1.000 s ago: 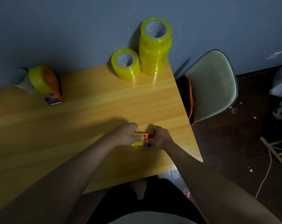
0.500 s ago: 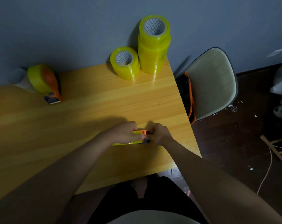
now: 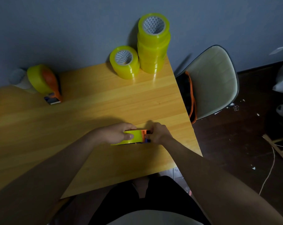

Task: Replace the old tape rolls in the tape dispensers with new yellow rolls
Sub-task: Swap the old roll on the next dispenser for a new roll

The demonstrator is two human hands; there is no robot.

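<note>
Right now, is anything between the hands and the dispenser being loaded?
Nothing visible. The left hand grips the yellow roll and the right hand holds the orange dispenser; the table around them is bare.

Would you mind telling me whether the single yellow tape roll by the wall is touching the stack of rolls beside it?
Cannot tell. In the head view the single yellow tape roll overlaps the stack of rolls at its right edge, so no gap shows, but the single roll may simply stand in front.

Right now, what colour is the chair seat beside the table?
Pale grey-green chair seat with a dark rim, head view.
</note>
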